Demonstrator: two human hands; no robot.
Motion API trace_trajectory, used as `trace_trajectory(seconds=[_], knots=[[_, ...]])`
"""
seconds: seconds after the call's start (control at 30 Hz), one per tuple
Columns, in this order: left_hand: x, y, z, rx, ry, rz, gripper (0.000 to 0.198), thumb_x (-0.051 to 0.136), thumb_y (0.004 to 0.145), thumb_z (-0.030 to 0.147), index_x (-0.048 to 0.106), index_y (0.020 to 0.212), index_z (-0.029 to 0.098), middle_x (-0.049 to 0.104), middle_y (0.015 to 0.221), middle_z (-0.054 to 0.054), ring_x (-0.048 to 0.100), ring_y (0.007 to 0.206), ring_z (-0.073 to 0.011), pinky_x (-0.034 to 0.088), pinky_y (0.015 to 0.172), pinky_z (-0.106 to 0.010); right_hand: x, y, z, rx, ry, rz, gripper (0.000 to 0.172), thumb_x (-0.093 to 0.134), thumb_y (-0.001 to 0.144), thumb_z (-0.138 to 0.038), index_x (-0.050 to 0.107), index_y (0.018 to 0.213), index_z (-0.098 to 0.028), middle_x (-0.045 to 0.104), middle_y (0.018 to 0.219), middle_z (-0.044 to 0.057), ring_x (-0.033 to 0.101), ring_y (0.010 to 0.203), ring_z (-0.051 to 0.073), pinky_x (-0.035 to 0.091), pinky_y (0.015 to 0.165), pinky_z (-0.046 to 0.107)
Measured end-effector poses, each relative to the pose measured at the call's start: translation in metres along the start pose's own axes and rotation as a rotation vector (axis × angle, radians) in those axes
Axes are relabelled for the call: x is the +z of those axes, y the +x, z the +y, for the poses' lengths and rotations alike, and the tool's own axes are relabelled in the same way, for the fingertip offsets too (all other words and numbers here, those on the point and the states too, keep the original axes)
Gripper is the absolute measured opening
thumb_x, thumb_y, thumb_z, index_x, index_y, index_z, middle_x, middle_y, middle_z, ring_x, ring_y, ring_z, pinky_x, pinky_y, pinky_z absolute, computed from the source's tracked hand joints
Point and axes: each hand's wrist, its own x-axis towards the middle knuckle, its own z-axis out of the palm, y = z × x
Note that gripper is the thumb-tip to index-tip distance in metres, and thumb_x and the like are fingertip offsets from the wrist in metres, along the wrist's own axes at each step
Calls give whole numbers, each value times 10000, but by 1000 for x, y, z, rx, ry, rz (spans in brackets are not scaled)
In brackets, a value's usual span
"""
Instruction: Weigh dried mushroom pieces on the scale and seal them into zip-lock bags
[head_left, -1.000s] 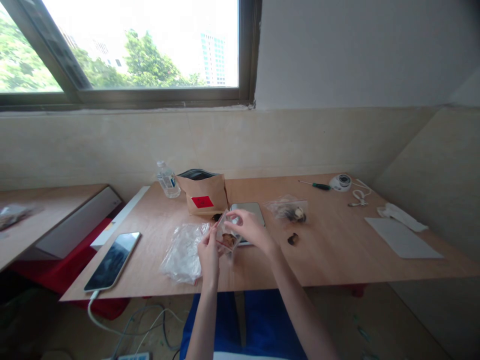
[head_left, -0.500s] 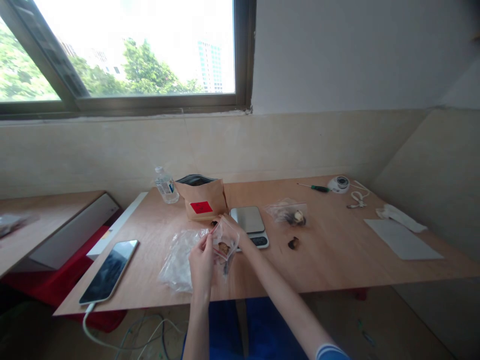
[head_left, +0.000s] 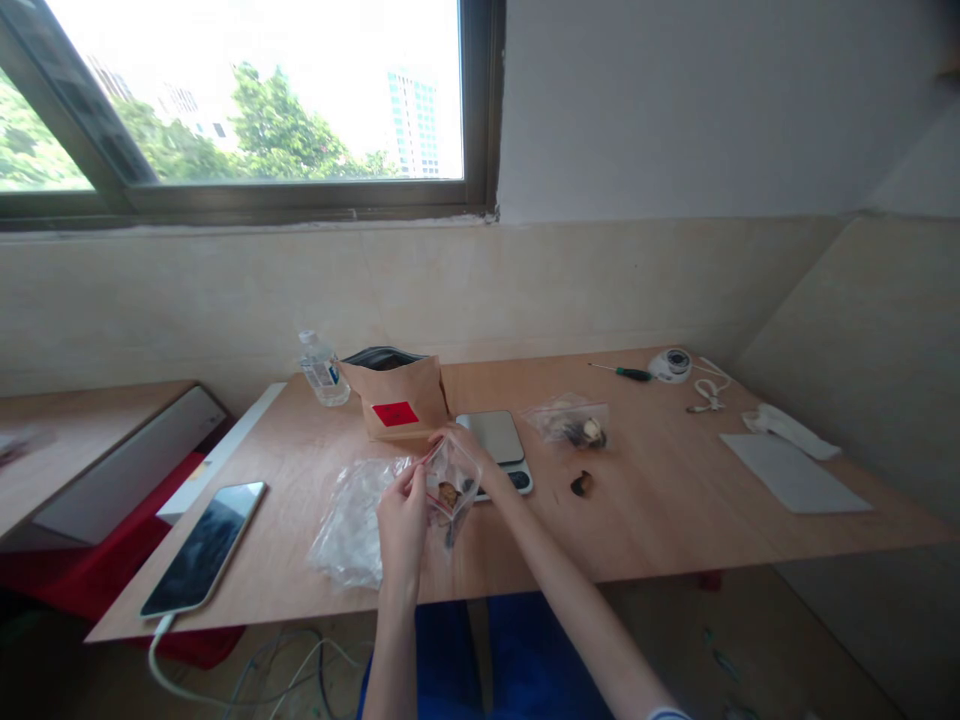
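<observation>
My left hand [head_left: 403, 512] pinches the edge of a small clear zip-lock bag [head_left: 466, 478] with a red seal line. A brown dried piece [head_left: 448, 493] shows inside it. My right hand [head_left: 463, 445] reaches across behind the bag, its closed fingers at the bag's mouth and partly hidden by the plastic. Below and left of the small bag lies a larger crumpled clear plastic bag [head_left: 349, 525]. A kitchen scale [head_left: 495, 437] sits just right of my right hand, part of it behind my wrist. Behind my hands stands an open brown paper pouch [head_left: 405, 390] with a red label.
A filled zip bag [head_left: 574, 424] and a loose dark dried piece [head_left: 581, 484] lie right of the scale. Farther right are a screwdriver [head_left: 634, 374], a dome camera [head_left: 670, 366] and white paper [head_left: 795, 475]. A bottle [head_left: 324, 372] and a charging phone [head_left: 204, 550] are leftward.
My right fingers have drawn in at the bag's mouth. A dark piece seen beside them earlier no longer shows there. The view has shifted slightly.
</observation>
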Motion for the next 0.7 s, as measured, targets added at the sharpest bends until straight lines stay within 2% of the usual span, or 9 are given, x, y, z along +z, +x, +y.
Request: trace_trajectory(seconds=[0.07, 0.13, 0.2, 0.27, 0.37, 0.43, 0.5, 0.57, 0.7], knots=[[1, 1, -1, -10, 9, -25, 391, 551, 730, 449, 715, 921, 150, 663, 591, -31, 606, 553, -192, 417, 500, -243, -14, 1, 1, 11, 70, 110, 212, 477, 769, -100, 657, 855, -171, 676, 910, 40, 605, 872, 137, 463, 814, 248], [3, 3, -3, -41, -10, -51, 420, 541, 734, 469, 705, 939, 142, 635, 551, -22, 580, 488, -178, 404, 442, -235, -30, -1, 0, 44, 201, 314, 213, 465, 787, -119, 643, 897, -161, 656, 943, 63, 602, 894, 145, 469, 821, 266], [6, 6, -5, -67, -61, -68, 415, 545, 730, 457, 695, 957, 144, 654, 614, -33, 591, 501, -174, 420, 426, -231, -45, -5, -4, 74, 358, 490, 170, 494, 795, -165, 633, 893, -158, 646, 928, 68, 612, 870, 147, 482, 815, 274], [10, 8, -5, -72, -111, -81, 402, 552, 726, 439, 690, 971, 151, 679, 713, -51, 615, 543, -175, 451, 437, -234, -58, -12, -13, 81, 476, 551, 144, 529, 797, -213, 623, 892, -160, 646, 918, 66, 622, 856, 146, 492, 813, 277], [15, 12, -2, -65, -127, -112, 398, 531, 743, 428, 683, 991, 157, 690, 778, -68, 632, 572, -181, 478, 440, -243, -72, -24, -34, 51, 541, 467, 159, 555, 803, -262, 622, 915, -171, 658, 933, 57, 626, 875, 146, 492, 820, 274], [17, 13, 2, -73, -111, -102, 389, 520, 751, 411, 680, 999, 158, 694, 807, -74, 635, 568, -182, 480, 426, -244, -79, -32, -48, 26, 484, 358, 176, 561, 810, -285, 631, 937, -185, 667, 953, 47, 621, 901, 148, 478, 840, 274], [18, 14, 5, -88, -104, -94, 387, 518, 752, 400, 676, 1006, 153, 696, 817, -79, 634, 546, -179, 476, 412, -244, -82, -38, -56, 19, 399, 304, 186, 538, 833, -306, 643, 943, -199, 672, 965, 38, 612, 927, 152, 457, 868, 280], [18, 15, 5, -96, -111, -114, 395, 515, 757, 405, 666, 1020, 153, 696, 804, -76, 635, 529, -178, 483, 414, -253, -82, -44, -55, 30, 366, 324, 224, 474, 873, -327, 648, 945, -204, 672, 978, 39, 603, 952, 158, 444, 881, 286], [15, 16, 3, -119, -135, -157, 402, 525, 753, 415, 649, 1035, 155, 683, 753, -46, 637, 521, -172, 509, 437, -267, -74, -54, -34, 104, 457, 363, 293, 411, 901, -373, 638, 978, -205, 667, 1012, 55, 597, 985, 178, 444, 881, 306]])
